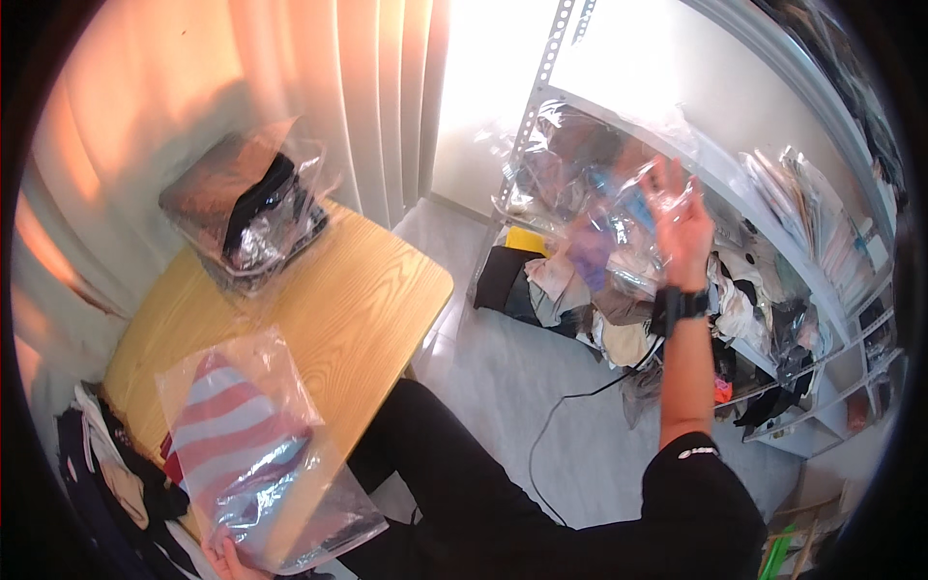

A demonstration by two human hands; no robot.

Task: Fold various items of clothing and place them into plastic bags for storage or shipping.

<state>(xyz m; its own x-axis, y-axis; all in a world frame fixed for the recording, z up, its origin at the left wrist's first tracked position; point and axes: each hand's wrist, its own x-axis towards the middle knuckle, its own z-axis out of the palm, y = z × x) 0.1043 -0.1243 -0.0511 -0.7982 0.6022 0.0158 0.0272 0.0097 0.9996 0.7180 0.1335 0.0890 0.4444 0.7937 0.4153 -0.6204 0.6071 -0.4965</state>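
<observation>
My left hand (224,560) shows only at the lower edge, gripping the near end of a clear plastic bag (253,447) that holds a folded red-and-white striped garment and lies on the wooden table (367,290). My right hand (680,220) is raised toward the metal shelf (735,174), fingers spread against crinkled clear plastic bags (599,193) with clothes inside; whether it grips one is unclear. A dark watch sits on that wrist.
A stack of bagged clothes (249,208) lies at the table's far end by the curtain (319,87). Loose clothes (570,290) are heaped on the floor under the shelf. A black cable (561,416) runs across the grey floor. More garments (106,464) hang at the left.
</observation>
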